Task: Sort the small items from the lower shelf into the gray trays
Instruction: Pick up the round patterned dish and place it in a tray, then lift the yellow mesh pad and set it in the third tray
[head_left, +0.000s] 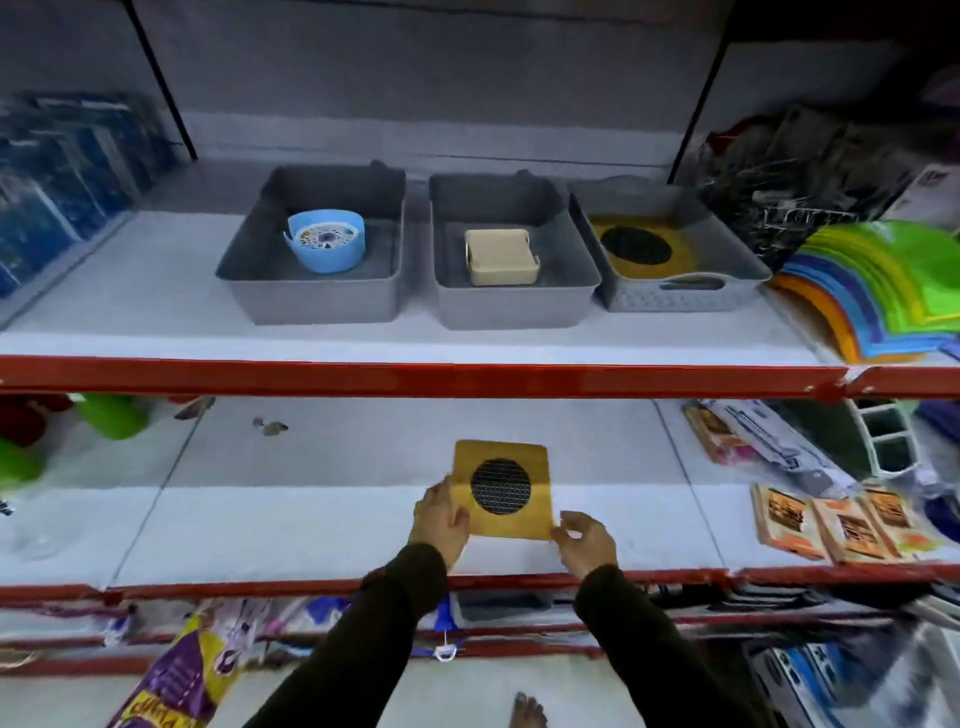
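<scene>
A yellow card with a round black mesh strainer (501, 486) is over the lower shelf (311, 509). My left hand (440, 517) grips its left edge and my right hand (587, 540) pinches its lower right corner. On the upper shelf stand three gray trays. The left tray (311, 301) holds a blue round container (325, 247). In the middle tray (514, 306) lies a beige box (501, 257). A second yellow strainer card (636, 247) lies in the right tray (675, 299).
Orange packets (841, 522) and boxed goods (753, 436) lie at the lower shelf's right. Green plastic items (111, 415) sit at its left. Coloured plastic sheets (883, 286) and blue packs (67, 171) flank the trays. Red shelf edges (415, 379) run across.
</scene>
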